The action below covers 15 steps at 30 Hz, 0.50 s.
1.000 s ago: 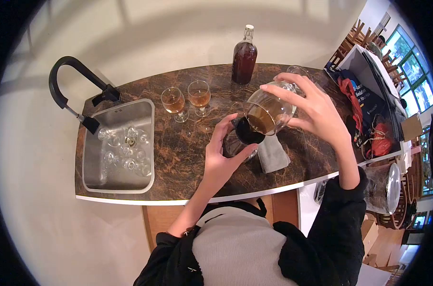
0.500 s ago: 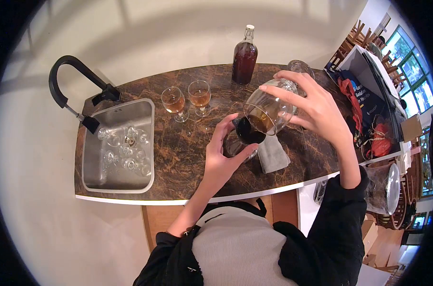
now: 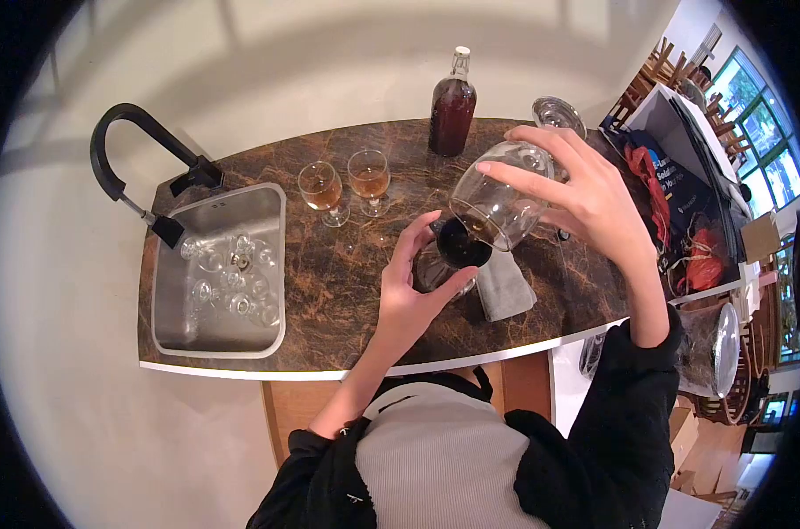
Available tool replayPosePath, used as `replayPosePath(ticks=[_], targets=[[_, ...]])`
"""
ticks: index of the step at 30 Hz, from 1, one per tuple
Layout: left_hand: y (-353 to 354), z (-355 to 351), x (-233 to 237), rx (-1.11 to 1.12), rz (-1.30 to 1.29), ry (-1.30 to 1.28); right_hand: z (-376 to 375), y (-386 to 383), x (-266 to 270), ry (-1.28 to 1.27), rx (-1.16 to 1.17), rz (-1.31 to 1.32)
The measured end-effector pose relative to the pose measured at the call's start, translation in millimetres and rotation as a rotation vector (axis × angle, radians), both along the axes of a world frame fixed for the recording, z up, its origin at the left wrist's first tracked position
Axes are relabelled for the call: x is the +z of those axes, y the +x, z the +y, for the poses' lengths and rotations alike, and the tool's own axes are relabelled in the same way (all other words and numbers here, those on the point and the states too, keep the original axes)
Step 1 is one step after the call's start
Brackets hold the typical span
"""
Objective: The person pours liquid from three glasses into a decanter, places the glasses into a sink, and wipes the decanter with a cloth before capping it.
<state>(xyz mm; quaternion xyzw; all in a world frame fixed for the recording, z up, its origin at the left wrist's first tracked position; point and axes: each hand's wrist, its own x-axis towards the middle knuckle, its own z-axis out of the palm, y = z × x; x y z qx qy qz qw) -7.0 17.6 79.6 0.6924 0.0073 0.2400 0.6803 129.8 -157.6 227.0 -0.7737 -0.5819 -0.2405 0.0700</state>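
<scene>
My left hand [image 3: 415,280] is wrapped round a glass vessel [image 3: 431,266] whose black round top [image 3: 464,244] faces up. Above it my right hand [image 3: 585,189] grips a large stemmed glass [image 3: 503,189], tilted far over to the left. Its rim is right over the black top, and a little dark liquid lies near the rim. A folded grey cloth [image 3: 506,291] lies on the counter just right of the vessel. What is inside the black top is too dark to make out.
Two stemmed glasses with amber liquid [image 3: 320,187] [image 3: 369,176] stand left of my hands on the brown counter [image 3: 329,300]. Behind is a bottle of dark red liquid [image 3: 453,115]. A metal sink [image 3: 281,264] with several glasses is at left, below a black tap [image 3: 109,167].
The large glass in my right hand has tipped further, and much less dark liquid shows in it. My left hand has hardly moved.
</scene>
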Motion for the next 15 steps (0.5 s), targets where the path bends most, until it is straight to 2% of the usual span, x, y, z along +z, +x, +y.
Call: replayPosePath(ticks=[12, 15], targets=[[0.3, 0.8, 1.3, 0.013, -0.007, 0.048, 2.0, -0.1, 2.9, 0.029, 0.075, -0.221], [0.4, 0.8, -0.8, 0.005, -0.003, 0.04, 3.9, 2.5, 6.4, 0.047, 0.115, -0.363]])
